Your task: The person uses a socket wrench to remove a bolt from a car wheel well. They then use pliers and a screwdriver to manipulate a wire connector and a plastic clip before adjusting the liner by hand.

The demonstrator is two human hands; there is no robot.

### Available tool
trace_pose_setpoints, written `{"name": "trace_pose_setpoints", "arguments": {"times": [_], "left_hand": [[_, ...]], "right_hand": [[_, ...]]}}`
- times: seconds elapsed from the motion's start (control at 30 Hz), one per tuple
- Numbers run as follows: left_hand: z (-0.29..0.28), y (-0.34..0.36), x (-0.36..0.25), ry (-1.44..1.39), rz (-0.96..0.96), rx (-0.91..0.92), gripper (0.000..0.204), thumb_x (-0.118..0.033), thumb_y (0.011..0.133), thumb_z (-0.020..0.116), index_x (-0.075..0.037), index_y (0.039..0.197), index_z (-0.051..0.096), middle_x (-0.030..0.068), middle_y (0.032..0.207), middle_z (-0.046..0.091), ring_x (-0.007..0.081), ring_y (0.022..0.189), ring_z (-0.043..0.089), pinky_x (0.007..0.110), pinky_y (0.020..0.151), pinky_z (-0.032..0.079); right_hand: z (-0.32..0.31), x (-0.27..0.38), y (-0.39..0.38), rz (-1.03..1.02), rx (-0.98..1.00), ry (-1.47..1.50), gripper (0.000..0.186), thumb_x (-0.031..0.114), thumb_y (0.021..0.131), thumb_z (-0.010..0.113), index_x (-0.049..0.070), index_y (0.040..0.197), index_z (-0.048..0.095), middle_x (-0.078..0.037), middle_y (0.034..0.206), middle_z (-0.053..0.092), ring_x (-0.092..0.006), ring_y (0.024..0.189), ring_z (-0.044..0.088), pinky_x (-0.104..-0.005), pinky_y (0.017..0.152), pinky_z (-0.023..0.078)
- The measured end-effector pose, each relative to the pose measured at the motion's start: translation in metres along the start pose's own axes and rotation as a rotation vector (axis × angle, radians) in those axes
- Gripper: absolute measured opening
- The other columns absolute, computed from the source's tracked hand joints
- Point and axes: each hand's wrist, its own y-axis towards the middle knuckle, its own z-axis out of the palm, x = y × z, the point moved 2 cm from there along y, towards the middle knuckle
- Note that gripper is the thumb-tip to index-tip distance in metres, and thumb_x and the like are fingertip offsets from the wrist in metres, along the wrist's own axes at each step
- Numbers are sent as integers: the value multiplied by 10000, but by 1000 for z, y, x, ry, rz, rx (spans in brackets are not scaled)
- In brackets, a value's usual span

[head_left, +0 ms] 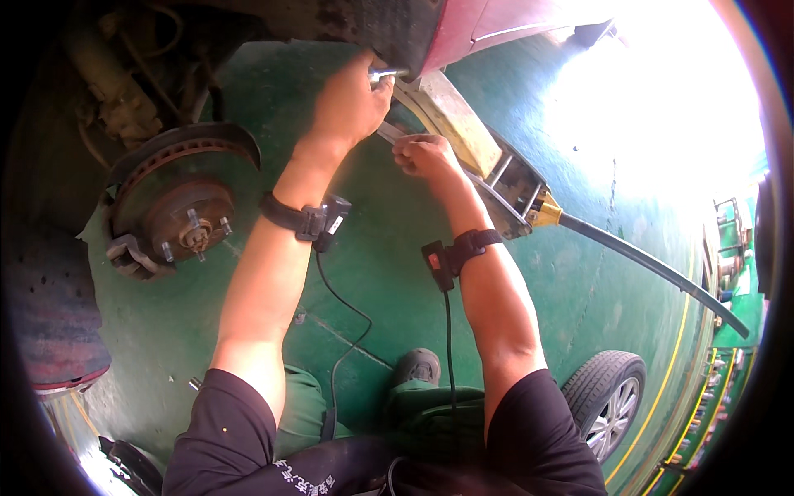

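Note:
My left hand (351, 103) is closed on a chrome tool (382, 74) just under the lower edge of the red car body (488, 21). Below and to the right of it, my right hand (422, 155) has its fingers closed around a flat metal bar (389, 132). Whether the bar connects to the chrome tool is unclear. A floor jack (463, 132) with a pale yellow arm stands under the body edge, its long dark handle (645, 260) reaching out to the right.
An exposed brake disc (186, 198) with studs and suspension parts hangs at the left. A loose wheel (600, 401) is on the green floor (347, 248) at lower right. Racks of tools (703, 413) line the right side. A dark red object (58, 347) is at the left edge.

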Motion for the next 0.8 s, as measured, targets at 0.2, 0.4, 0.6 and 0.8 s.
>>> {"name": "trace_pose_setpoints", "arguments": {"times": [0.2,0.4,0.6,0.8], "left_hand": [[-11,4,-5,251,210,25,172,-231,943,667,-127,1069,614,98,1018,718,375,927,686,470,752,546],[-8,1,-8,336,356,-48,172,-221,919,684,-143,1052,607,50,1021,701,343,944,682,461,746,543],[-8,4,-5,409,584,-186,193,-201,894,714,-121,1033,607,64,1008,695,354,938,674,471,745,541],[-1,9,3,216,373,-45,236,-232,937,698,-54,1051,594,176,1006,681,437,931,651,512,765,524]], "right_hand": [[2,-2,1,21,-16,-5,219,81,921,594,-33,1054,726,-82,966,715,-167,825,695,-280,719,569],[2,-3,2,8,1,26,199,136,936,633,-19,1012,732,-52,900,706,-131,760,664,-265,677,545],[5,-3,2,9,1,78,200,132,937,645,-36,1010,726,-63,880,704,-137,724,660,-264,644,539],[3,-4,2,-11,18,71,212,120,930,628,-38,1029,727,-69,909,711,-143,752,673,-261,652,541]]}}
